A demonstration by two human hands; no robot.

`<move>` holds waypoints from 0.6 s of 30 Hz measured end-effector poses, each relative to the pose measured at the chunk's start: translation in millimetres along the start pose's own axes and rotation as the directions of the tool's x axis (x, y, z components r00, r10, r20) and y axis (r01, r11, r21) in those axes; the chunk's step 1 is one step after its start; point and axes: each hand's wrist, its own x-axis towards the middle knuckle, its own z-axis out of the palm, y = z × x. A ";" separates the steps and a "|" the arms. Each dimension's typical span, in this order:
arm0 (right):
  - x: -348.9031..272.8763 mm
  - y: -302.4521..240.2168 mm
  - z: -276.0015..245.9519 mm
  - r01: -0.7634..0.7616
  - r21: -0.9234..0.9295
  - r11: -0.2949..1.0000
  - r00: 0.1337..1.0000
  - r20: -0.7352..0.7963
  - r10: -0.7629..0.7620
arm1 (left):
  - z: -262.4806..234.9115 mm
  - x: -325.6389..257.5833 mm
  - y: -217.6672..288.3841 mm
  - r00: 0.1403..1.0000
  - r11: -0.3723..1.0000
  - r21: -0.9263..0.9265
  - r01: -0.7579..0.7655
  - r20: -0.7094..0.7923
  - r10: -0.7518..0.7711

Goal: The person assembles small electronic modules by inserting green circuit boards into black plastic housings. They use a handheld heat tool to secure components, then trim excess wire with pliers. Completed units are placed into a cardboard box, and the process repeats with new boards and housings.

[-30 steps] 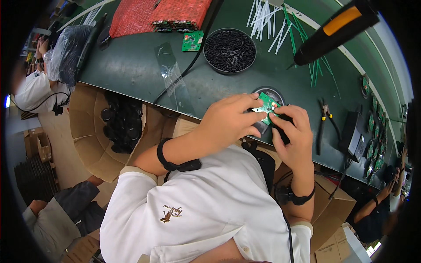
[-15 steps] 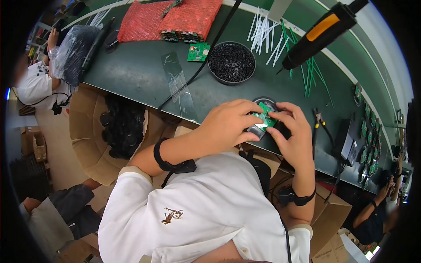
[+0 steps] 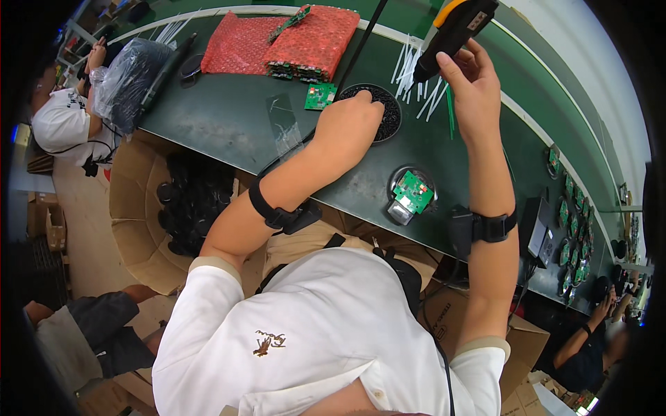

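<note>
My left hand (image 3: pixel 350 128) reaches into the round dish (image 3: pixel 401 119) of small black screws (image 3: pixel 390 111), its fingertips bunched together among them; whether a screw is between them is hidden. My right hand (image 3: pixel 475 93) is closed around a black and orange electric screwdriver (image 3: pixel 454 31), whose tip points down and left, above the white strips. On the bench nearest me lies a green circuit board (image 3: pixel 414 192) on a round black housing (image 3: pixel 431 201), with a grey block (image 3: pixel 400 212) at its near side. Neither hand touches that assembly.
Red bubble wrap (image 3: pixel 312 41) with stacked boards lies at the back, a loose green board (image 3: pixel 320 96) beside the dish. White strips (image 3: pixel 433 97) lie behind. Several boards (image 3: pixel 574 236) line the right; a carton (image 3: pixel 135 208) of black parts stands left. Other people work at both sides.
Both hands have left the circuit board, which now lies uncovered on its housing. My left hand went to the screw dish; my right hand rose and took hold of the hanging screwdriver.
</note>
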 end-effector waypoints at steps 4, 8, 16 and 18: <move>-11.8 -7.8 6.2 0.079 0.156 0.985 0.989 0.108 -0.097 | 3.0 -3.1 -3.3 0.999 0.999 -0.016 -0.036 -0.012 0.036; -32.1 -24.0 2.5 -0.022 0.269 0.963 0.967 0.252 -0.049 | 0.9 -5.0 -5.0 0.999 0.999 -0.027 -0.045 0.018 0.045; -66.9 -50.7 -3.8 0.040 0.180 0.983 0.990 0.129 -0.064 | 2.2 -4.9 -4.4 0.998 0.998 -0.050 -0.044 -0.038 0.043; -72.2 -51.4 -8.1 0.068 0.131 0.989 0.994 0.074 -0.078 | 0.9 -4.6 -6.3 0.999 0.999 -0.030 -0.045 -0.006 0.045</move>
